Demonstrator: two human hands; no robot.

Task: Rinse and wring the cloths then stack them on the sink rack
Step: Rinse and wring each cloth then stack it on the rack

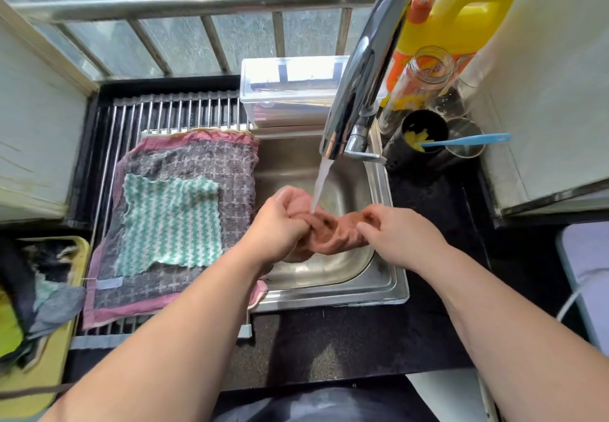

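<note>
— What shows of the person?
— Two bare forearms (184,306), ending in a left hand (280,223) and a right hand (398,237).
— Any clothing?
— Only dark blue fabric (323,405) at the bottom edge.

A home kitchen: steel sink (379,284), running tap (359,75), detergent jug (461,22), utensil holder (421,138) on dark counter (329,349).

- Pink cloth (333,233) is hanging bunched and twisted under running water (321,184), over the sink (392,273).
- Grey checked cloth (230,171), pink-edged, is lying flat on the sink rack (178,111).
- Green-and-white zigzag cloth (171,220) is lying spread atop it.
</note>
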